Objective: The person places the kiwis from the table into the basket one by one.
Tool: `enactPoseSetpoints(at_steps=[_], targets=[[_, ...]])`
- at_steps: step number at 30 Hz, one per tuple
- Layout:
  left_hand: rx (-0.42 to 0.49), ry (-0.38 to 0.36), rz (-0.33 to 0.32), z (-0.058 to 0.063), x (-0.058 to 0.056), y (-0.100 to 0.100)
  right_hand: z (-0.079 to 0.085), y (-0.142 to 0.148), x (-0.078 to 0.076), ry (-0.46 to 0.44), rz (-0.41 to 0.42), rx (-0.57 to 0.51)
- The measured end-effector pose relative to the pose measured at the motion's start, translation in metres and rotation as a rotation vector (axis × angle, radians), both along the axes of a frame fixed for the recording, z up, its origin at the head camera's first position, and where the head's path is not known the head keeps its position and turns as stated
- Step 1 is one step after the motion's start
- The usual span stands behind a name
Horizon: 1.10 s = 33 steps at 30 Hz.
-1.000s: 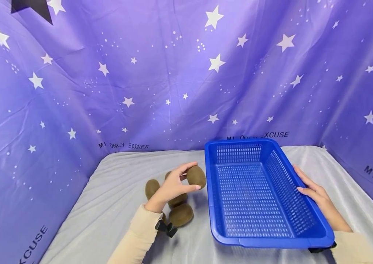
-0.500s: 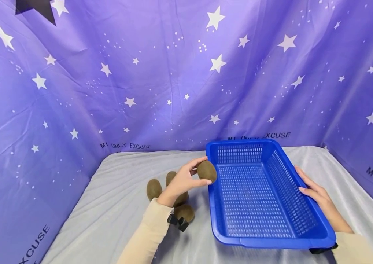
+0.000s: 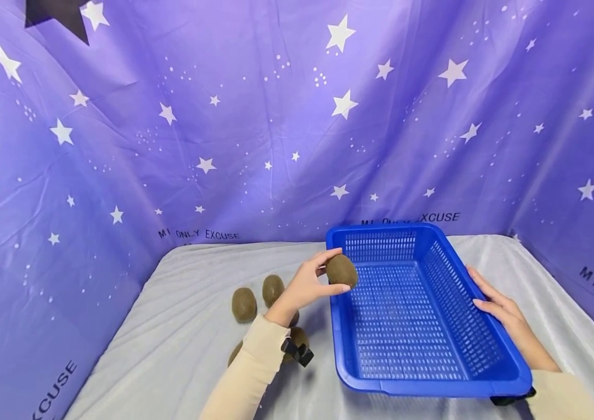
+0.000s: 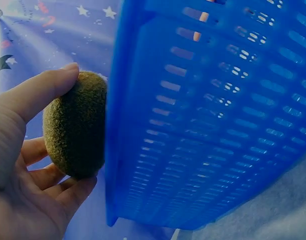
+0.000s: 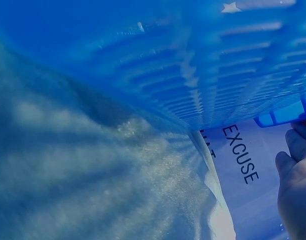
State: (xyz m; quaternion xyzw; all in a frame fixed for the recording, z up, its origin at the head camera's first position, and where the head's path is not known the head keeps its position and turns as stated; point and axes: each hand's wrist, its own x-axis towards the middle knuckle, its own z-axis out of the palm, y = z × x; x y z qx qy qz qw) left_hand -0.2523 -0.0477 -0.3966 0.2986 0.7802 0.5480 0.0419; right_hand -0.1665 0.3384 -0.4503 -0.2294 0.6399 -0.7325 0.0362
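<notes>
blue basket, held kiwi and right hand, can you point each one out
Blue basket (image 3: 404, 318): head view, on the bare slotted floor.
Held kiwi (image 4: 77, 127): left wrist view, on the middle of its fuzzy side.
Right hand (image 3: 511, 315): head view, on the back of it.
</notes>
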Motion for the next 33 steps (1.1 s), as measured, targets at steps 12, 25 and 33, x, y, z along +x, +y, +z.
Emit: enactPoseSetpoints(at_steps=[12,25,33], targets=[[0.008,-0.018,-0.037,-0.010,-0.008,0.006,-0.001,-0.002,0.005,-0.003,-0.044,0.054],[0.017,-0.073,-0.066,-0.015,-0.016,0.011,-0.002,-0.002,0.002,0.036,-0.027,0.056],[0.033,-0.089,-0.076,-0.014,-0.018,0.011,-0.001,-0.002,0.000,0.015,0.003,0.007]])
